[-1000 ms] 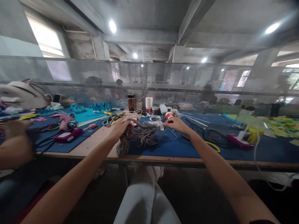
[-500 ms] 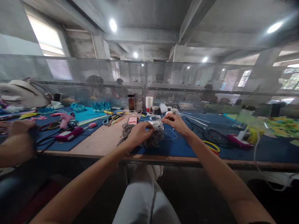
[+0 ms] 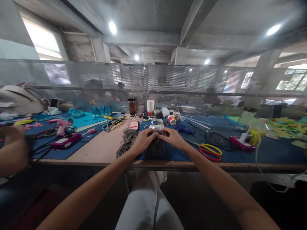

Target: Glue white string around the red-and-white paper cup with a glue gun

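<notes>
My left hand (image 3: 145, 139) and my right hand (image 3: 174, 138) meet at the table's front middle, fingertips pinched close together. Between and below them hangs a bundle of grey yarn (image 3: 157, 148), and both hands are closed on its top. More loops of grey yarn (image 3: 127, 140) lie on the bare board, left of my left hand. Crumpled clear plastic (image 3: 157, 126) shows just behind my fingertips. Scissors (image 3: 211, 151) with a yellow and a red handle lie to the right of my right hand.
Behind the hands stand stacked paper cups (image 3: 150, 107), a dark-filled jar (image 3: 132, 107) and a tipped paper cup (image 3: 171, 119). A blue glue gun (image 3: 185, 129) lies right; a pink glue gun (image 3: 64, 126) lies left. A co-worker's arm (image 3: 14, 150) reaches in at far left.
My right hand has come left and down to meet my left hand at the yarn. The view has shifted slightly, and the tipped cup and scissors show more fully.
</notes>
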The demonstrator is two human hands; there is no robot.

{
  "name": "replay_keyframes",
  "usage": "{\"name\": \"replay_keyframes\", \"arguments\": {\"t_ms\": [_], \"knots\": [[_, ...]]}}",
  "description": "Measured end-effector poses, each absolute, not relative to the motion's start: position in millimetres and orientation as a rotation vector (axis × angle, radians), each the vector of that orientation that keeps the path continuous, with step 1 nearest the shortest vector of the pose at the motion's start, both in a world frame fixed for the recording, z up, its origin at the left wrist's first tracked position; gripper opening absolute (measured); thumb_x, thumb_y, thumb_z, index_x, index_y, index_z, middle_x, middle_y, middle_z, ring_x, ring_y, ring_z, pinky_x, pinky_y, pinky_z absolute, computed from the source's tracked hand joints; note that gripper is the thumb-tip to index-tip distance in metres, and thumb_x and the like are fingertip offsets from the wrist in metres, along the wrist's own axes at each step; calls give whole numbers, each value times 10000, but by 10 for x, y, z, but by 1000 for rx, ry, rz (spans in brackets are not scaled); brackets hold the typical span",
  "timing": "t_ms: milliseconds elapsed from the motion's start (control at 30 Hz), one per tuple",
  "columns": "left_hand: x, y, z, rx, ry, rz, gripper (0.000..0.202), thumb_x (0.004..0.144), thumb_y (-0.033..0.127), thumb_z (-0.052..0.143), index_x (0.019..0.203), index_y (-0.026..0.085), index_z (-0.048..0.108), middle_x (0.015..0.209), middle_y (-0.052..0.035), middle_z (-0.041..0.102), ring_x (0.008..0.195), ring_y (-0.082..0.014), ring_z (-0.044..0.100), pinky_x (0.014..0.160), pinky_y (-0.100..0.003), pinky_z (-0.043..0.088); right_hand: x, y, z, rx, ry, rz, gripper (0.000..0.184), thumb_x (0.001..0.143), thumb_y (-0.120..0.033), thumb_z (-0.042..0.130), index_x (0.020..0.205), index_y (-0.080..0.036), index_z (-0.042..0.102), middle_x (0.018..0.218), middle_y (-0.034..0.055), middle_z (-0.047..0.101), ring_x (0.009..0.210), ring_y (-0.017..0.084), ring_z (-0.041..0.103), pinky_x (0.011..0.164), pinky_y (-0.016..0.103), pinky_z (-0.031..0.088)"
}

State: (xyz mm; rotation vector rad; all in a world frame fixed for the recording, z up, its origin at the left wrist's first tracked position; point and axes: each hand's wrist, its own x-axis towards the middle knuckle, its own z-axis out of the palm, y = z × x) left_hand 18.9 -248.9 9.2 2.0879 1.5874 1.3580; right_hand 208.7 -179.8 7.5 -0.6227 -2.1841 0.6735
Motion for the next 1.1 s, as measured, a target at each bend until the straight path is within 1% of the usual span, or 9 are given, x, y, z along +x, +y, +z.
{"name": "replay_keyframes", "arguments": {"t_ms": [133,267,333,433,533,700,767,900,1100], "knots": [[85,-2491,67,1992,1610,1396,196,842,367,576,784,186,620,736,11,631,720,-182,584,657,-264,394,2016,-1766,74,-764,-2001,510,177,827,-315,595,896,-184,691,713,-9,624,660,148,543,659,257,392],[-76,-2533,69,1937,1840,1401,153,785,284,589,893,202,661,753,-8,666,736,-204,623,690,-286,409,2138,-1659,149,-916,-1784,381,171,794,-313,583,860,-191,683,718,16,641,669,177,559,672,277,403],[-133,-2553,96,1955,2010,1470,209,756,250,595,950,220,667,786,-14,673,757,-214,621,705,-296,406,2219,-1620,155,-938,-1772,364,173,772,-303,583,852,-187,684,731,24,641,677,181,559,679,283,404],[-165,-2534,137,1922,1966,1623,176,742,206,565,890,212,659,863,-26,680,802,-207,611,751,-302,418,2312,-1584,138,-913,-1884,443,189,737,-250,562,862,-184,688,685,2,593,635,165,521,642,274,389],[-125,-2466,139,1669,1679,1656,119,753,258,582,820,194,656,817,-17,670,803,-197,604,753,-288,431,2325,-1580,129,-845,-1947,644,267,758,-243,528,956,-178,695,668,-16,549,604,148,473,597,262,362],[54,-2407,87,1379,1337,1543,266,713,442,689,756,182,649,697,10,633,676,-167,570,623,-260,421,2097,-1698,87,-669,-2092,802,378,838,-404,589,1138,-197,691,708,-23,559,643,138,465,628,257,358],[104,-2415,85,1323,1271,1515,310,704,485,710,739,184,642,657,21,625,619,-149,554,577,-248,408,1975,-1751,57,-618,-2154,808,332,824,-395,612,1062,-187,712,715,-22,581,662,137,481,651,258,364],[91,-2475,149,1171,1260,1431,366,682,525,760,740,173,678,661,-6,681,604,-153,599,587,-254,450,1875,-1740,76,-660,-2010,821,256,797,-394,601,719,-160,668,697,-8,598,692,142,499,677,265,367],[-58,-2622,260,1230,1081,1047,323,707,454,795,804,153,734,774,-65,749,645,-183,666,647,-294,513,1970,-1542,175,-755,-1618,936,372,753,-526,654,630,-180,590,594,-37,472,590,113,395,579,264,304]]}}
